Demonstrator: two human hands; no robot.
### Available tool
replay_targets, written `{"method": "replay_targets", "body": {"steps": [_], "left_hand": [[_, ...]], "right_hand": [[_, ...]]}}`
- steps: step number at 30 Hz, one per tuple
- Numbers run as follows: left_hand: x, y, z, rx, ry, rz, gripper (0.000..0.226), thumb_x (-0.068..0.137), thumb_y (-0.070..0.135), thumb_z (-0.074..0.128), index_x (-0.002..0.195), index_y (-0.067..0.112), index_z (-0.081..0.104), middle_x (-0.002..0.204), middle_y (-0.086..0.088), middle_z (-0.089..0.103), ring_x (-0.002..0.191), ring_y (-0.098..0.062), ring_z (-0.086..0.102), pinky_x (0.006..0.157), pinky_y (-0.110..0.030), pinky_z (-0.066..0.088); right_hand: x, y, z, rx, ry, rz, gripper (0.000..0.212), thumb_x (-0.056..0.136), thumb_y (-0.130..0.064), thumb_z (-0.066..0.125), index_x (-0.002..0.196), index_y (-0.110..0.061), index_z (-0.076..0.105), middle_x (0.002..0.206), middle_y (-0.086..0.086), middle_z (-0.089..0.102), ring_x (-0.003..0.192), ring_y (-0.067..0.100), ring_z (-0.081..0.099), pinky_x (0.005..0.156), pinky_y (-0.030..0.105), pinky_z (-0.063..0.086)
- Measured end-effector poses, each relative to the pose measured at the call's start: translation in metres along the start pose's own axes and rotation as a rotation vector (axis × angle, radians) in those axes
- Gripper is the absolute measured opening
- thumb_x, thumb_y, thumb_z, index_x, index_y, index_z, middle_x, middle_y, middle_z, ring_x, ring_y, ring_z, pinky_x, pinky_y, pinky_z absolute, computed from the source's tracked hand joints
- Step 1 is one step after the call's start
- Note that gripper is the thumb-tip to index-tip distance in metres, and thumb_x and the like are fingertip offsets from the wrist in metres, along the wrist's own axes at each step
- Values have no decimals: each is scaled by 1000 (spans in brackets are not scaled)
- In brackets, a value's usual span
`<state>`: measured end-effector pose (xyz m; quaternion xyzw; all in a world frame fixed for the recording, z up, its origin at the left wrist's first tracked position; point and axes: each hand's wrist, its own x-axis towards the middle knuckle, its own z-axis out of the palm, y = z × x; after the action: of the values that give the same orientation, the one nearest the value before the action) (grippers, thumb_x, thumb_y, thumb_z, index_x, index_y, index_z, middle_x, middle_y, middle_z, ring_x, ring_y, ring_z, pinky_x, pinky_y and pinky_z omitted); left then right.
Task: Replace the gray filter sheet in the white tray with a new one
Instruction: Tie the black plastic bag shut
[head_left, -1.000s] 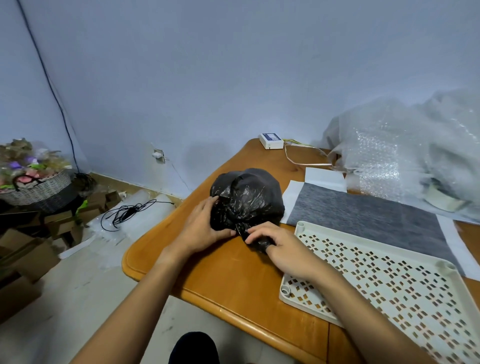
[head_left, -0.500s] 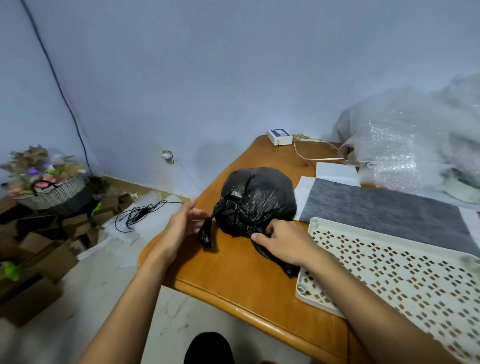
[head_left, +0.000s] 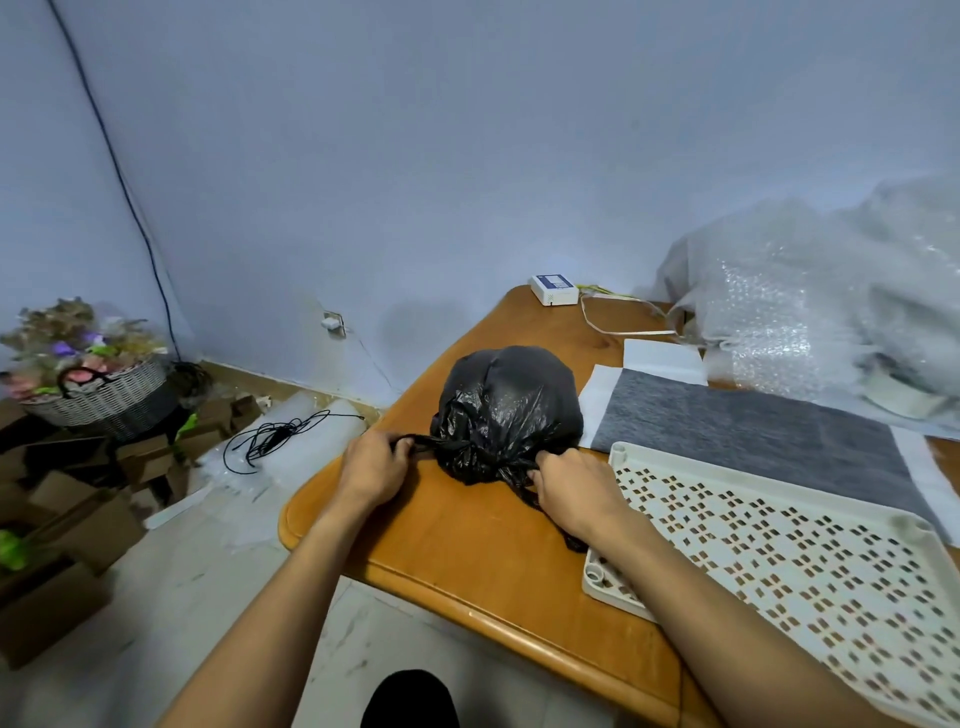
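Note:
A bulging black plastic bag (head_left: 506, 400) sits on the wooden table (head_left: 467, 540). My left hand (head_left: 371, 465) grips one twisted tail of the bag, stretched out to the left. My right hand (head_left: 571, 486) grips the other tail at the bag's right base; its end trails under my wrist. To the right lies the white perforated tray (head_left: 779, 545), with no sheet in it. Behind the tray a gray filter sheet (head_left: 737, 436) lies flat on white paper (head_left: 597, 400).
A heap of bubble wrap (head_left: 821, 306) fills the table's back right. A small white box (head_left: 554, 289) with a cable sits at the far edge. On the floor to the left are cardboard boxes (head_left: 67, 519), a flower basket (head_left: 88, 374) and a black cord (head_left: 270, 436).
Both hands have shifted from the bag's front to its two tails and pulled them apart sideways, the left tail now drawn taut. The camera has swung slightly left.

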<state>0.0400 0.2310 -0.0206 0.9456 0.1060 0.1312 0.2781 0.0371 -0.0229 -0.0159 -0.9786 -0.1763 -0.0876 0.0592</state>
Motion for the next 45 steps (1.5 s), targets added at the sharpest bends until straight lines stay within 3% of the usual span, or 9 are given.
{"method": "replay_targets", "body": {"steps": [2, 6, 8, 11, 16, 21, 28, 37, 45], "left_hand": [[0, 0, 1, -23, 23, -45, 26, 101, 23, 54, 108, 15, 78, 96, -16, 76, 94, -38, 66, 79, -38, 50], [-3, 0, -1, -87, -71, -55, 23, 96, 33, 63, 102, 16, 76, 79, -4, 69, 82, -28, 65, 64, -31, 43], [-6, 2, -6, -166, -67, -64, 30, 87, 44, 71, 107, 22, 70, 91, 2, 69, 86, -20, 63, 71, -30, 45], [-10, 13, -11, -155, 129, -38, 48, 79, 55, 67, 117, 26, 65, 107, 4, 67, 101, -18, 63, 89, -40, 52], [-31, 65, -12, -312, 269, 218, 21, 88, 34, 64, 106, 23, 67, 103, 4, 66, 96, -13, 63, 89, -39, 53], [-54, 110, 7, -443, 103, 424, 30, 95, 27, 60, 124, 26, 62, 106, 13, 65, 98, 0, 60, 84, -22, 49], [-66, 150, 43, -413, -105, 509, 34, 97, 24, 59, 130, 24, 62, 120, 8, 65, 108, -3, 60, 98, -28, 50], [-68, 177, 91, -162, -242, 322, 59, 97, 62, 43, 143, 25, 50, 141, 0, 54, 127, -23, 54, 102, -43, 46], [-79, 190, 118, -236, -382, 371, 70, 97, 62, 46, 155, 26, 32, 162, 5, 33, 147, -17, 33, 116, -39, 31]], "right_hand": [[-1, 0, -1, 12, -3, 22, 30, 105, -29, 43, 113, -11, 65, 105, 15, 70, 99, 37, 66, 76, 39, 49], [-4, 4, -3, 95, -17, 42, 36, 103, -43, 44, 95, -14, 64, 91, 9, 69, 91, 31, 67, 68, 36, 47], [-7, 8, -7, 153, -28, 42, 41, 98, -55, 48, 91, -17, 60, 82, 3, 66, 83, 26, 65, 63, 35, 44], [-11, 11, -15, 240, -8, 53, 44, 91, -65, 51, 101, -23, 59, 84, -4, 67, 82, 19, 63, 68, 36, 48], [-25, 21, -30, 327, 88, 98, 36, 97, -57, 49, 103, -25, 62, 88, -7, 67, 85, 17, 63, 77, 41, 54], [-45, 46, -46, 339, 102, 171, 33, 99, -51, 48, 108, -24, 64, 96, -5, 68, 90, 17, 63, 78, 39, 53], [-77, 91, -64, 292, 87, 300, 26, 100, -32, 49, 115, -19, 65, 111, 1, 70, 100, 21, 63, 84, 38, 52], [-136, 170, -73, 250, 165, 470, 51, 99, -34, 51, 147, -17, 39, 150, 4, 45, 139, 21, 41, 111, 42, 38], [-172, 209, -49, 232, 77, 511, 67, 102, -46, 46, 159, -20, 21, 165, 3, 27, 152, 20, 21, 122, 35, 18]]}}
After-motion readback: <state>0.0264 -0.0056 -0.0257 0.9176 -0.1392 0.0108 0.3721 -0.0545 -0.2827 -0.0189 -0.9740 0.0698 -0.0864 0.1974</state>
